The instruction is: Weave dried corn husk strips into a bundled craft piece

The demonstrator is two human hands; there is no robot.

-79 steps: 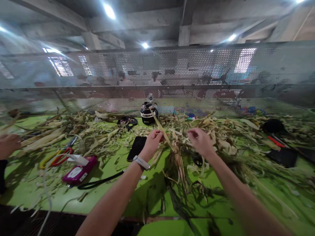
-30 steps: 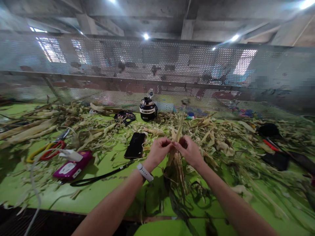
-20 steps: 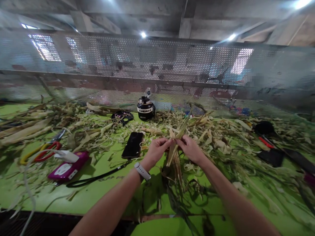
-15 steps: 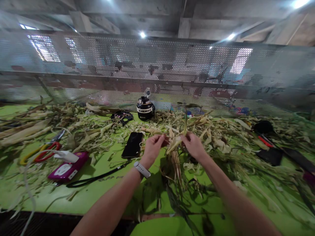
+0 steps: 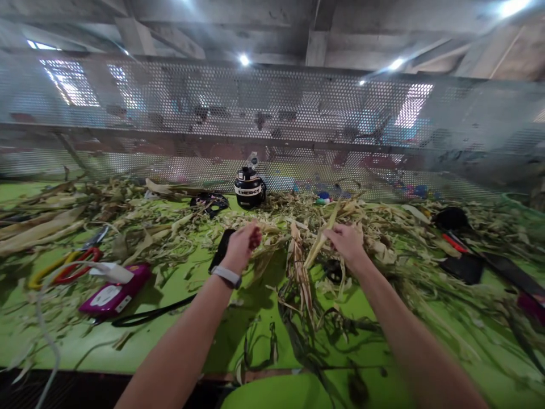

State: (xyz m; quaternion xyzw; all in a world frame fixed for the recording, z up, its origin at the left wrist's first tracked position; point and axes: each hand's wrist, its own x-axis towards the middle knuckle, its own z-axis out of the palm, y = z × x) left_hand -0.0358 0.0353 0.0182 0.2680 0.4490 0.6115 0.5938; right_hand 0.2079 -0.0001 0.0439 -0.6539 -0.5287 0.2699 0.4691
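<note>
My right hand (image 5: 347, 245) pinches a pale yellow corn husk strip (image 5: 320, 243) between thumb and fingers; it slants down to the left. My left hand (image 5: 242, 248), with a grey watch band at the wrist, is closed over the black phone's edge, apart from my right hand. A blurred greenish husk strip (image 5: 264, 262) trails from its right side; the fingers' hold on it is partly hidden. Between my hands lies a braided-looking bundle of brownish husks (image 5: 298, 264), with dark twisted ends reaching toward the front edge.
Loose husk scraps cover much of the green table (image 5: 170, 341). At left lie scissors (image 5: 76, 264) and a purple power bank (image 5: 114, 292) with a white cable. A black bottle (image 5: 249, 190) stands before the perforated metal screen (image 5: 272, 108). The phone (image 5: 219, 253) lies under my left hand.
My hands have moved apart: the left went left over the phone, the right slightly right. An upright dark-tipped piece by my right hand no longer shows, and the husk strip there now slants more steeply.
</note>
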